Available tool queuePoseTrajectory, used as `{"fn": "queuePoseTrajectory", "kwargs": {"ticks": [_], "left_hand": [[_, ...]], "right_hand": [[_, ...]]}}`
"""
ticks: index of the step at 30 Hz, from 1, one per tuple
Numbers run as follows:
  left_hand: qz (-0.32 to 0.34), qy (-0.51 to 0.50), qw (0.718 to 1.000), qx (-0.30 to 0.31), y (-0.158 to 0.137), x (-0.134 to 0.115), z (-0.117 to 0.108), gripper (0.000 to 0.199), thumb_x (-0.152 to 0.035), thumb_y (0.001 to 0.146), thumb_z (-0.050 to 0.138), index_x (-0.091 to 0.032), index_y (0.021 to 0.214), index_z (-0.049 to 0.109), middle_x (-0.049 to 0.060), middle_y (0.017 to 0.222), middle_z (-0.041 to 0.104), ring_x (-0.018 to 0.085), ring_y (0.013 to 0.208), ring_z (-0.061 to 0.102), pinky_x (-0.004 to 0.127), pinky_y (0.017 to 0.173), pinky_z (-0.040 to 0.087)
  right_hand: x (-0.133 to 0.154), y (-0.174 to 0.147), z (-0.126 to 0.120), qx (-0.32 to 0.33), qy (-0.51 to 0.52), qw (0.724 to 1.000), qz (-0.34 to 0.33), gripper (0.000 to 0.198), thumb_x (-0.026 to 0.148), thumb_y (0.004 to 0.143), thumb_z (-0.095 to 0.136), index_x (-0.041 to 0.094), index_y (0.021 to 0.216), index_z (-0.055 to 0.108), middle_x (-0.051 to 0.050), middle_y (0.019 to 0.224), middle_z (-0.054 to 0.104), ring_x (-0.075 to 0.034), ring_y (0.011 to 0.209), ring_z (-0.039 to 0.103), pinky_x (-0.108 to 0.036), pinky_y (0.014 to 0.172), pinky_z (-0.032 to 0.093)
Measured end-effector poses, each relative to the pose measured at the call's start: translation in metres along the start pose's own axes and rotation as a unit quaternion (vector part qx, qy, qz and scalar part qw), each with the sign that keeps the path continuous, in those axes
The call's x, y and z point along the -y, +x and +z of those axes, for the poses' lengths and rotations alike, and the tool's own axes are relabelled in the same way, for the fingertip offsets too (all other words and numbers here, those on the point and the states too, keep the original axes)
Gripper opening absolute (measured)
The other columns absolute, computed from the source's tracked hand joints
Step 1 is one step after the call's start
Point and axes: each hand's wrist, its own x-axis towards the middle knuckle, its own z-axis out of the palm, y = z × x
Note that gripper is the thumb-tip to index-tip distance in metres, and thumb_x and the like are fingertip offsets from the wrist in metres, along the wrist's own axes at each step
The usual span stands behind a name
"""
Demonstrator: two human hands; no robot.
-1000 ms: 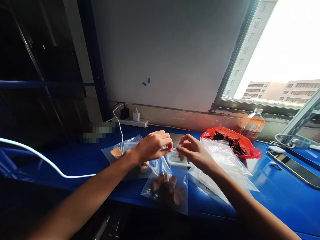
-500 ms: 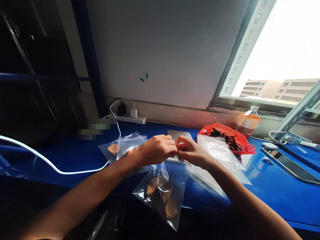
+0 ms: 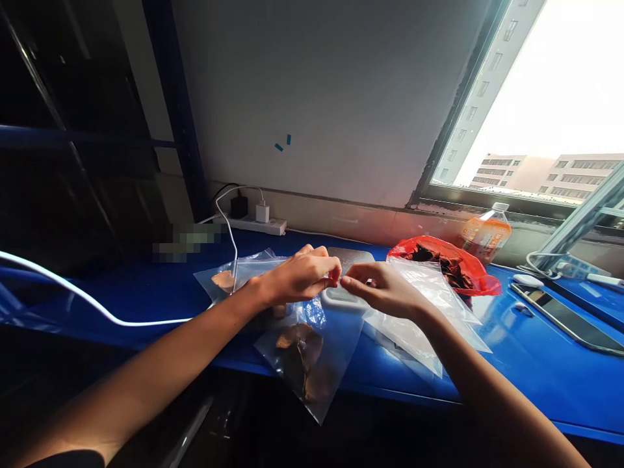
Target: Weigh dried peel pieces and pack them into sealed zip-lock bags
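Observation:
In the head view, a clear plastic bag (image 3: 336, 354) with several brown dried pieces in it hangs below my hands, over the table's front edge. My left hand (image 3: 309, 273) is closed on its upper part, fingers curled. My right hand (image 3: 380, 289) pinches with thumb and forefinger at the bag's top right side, a small gap from the left fingers. The exact grip points are partly hidden by the fingers. Behind the hands lies a flat silver-topped device (image 3: 358, 255), like a small scale. Another clear bag (image 3: 205, 279) with a brown piece lies left of my left hand.
Flat clear bags (image 3: 414, 331) lie beneath my right forearm. A red plastic bag (image 3: 482, 281) of dark dried pieces, an orange-labelled bottle (image 3: 487, 234) and a phone (image 3: 575, 322) are at the right. A power strip (image 3: 266, 226) and white cable (image 3: 121, 323) are at the left.
My hands have drawn slightly apart; they were touching before. The hanging bag has shifted a little up and left, and its upper part now looks flatter and wider.

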Motion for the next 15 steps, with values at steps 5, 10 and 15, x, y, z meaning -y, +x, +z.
{"fn": "queuePoseTrajectory", "kwargs": {"ticks": [5,10,15], "left_hand": [[-0.014,-0.033,0.999,0.027,0.001,-0.004,-0.002,0.007,-0.013,0.085,0.052,-0.019,0.088,0.055,-0.001,0.082,0.063,0.015,0.085,0.052,0.031,0.082,0.033],[-0.031,-0.034,0.996,0.076,0.001,0.004,-0.004,0.009,-0.027,0.089,0.054,-0.021,0.088,0.060,0.001,0.082,0.062,0.018,0.092,0.051,0.034,0.085,0.032],[-0.083,-0.051,0.992,0.084,-0.004,0.020,-0.013,0.011,-0.031,0.085,0.058,-0.022,0.083,0.064,0.003,0.091,0.059,0.021,0.099,0.049,0.036,0.085,0.038]], "right_hand": [[-0.002,-0.003,0.003,-0.008,-0.042,0.999,-0.032,0.011,0.030,0.079,0.058,0.020,0.076,0.060,-0.001,0.072,0.063,-0.013,0.066,0.055,-0.026,0.060,0.039],[-0.003,-0.003,0.001,0.032,-0.011,0.998,-0.047,0.015,0.030,0.079,0.058,0.019,0.068,0.057,0.001,0.067,0.058,-0.011,0.061,0.049,-0.025,0.056,0.035],[-0.001,-0.001,-0.009,0.016,0.072,0.997,-0.005,0.029,0.045,0.078,0.061,0.019,0.064,0.057,0.000,0.064,0.054,-0.013,0.060,0.045,-0.027,0.056,0.033]]}}
